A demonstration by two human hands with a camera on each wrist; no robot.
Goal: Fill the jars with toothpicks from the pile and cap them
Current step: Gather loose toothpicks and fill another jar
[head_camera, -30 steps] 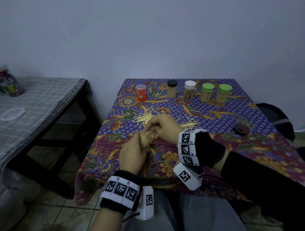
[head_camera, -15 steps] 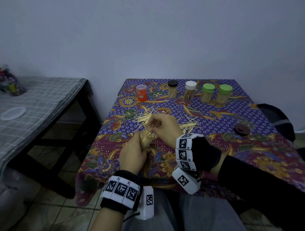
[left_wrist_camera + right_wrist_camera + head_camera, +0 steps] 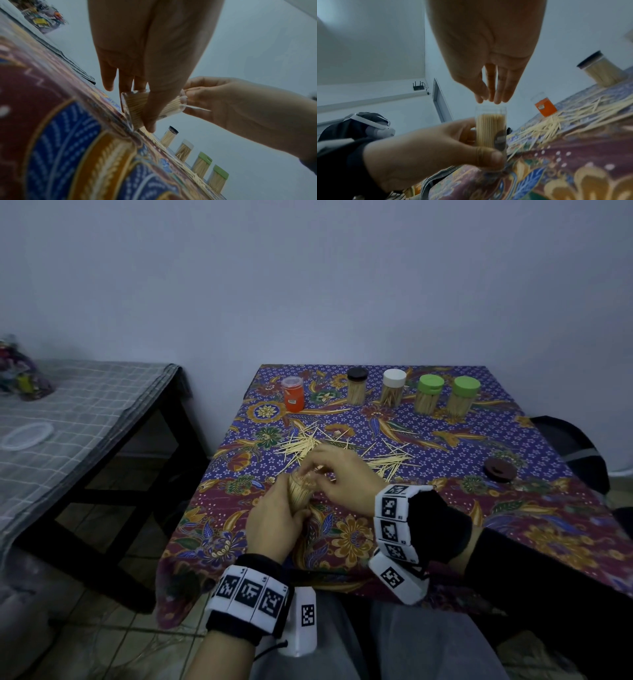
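My left hand [image 3: 274, 518] grips a clear jar [image 3: 298, 494] packed with toothpicks, standing on the patterned tablecloth [image 3: 342, 535] near the front. In the right wrist view the thumb wraps round the jar [image 3: 489, 129] low down. My right hand [image 3: 329, 470] hovers over the jar's mouth, fingertips [image 3: 500, 94] bunched just above the rim. The left wrist view shows one toothpick [image 3: 199, 108] sticking out of the mouth under those fingers. The loose pile [image 3: 308, 443] lies just beyond the hands. A dark round lid [image 3: 500, 469] lies alone at the right.
At the back stand an orange jar [image 3: 293, 393] and several capped jars: black lid [image 3: 357, 386], white lid [image 3: 394, 388], two green lids [image 3: 429, 393]. A grey checked side table [image 3: 85, 405] is at the left, and a dark chair [image 3: 579, 453] at the right.
My right wrist has drifted slightly left while its fingers stay at the jar's mouth. The left hand and the jar have not moved.
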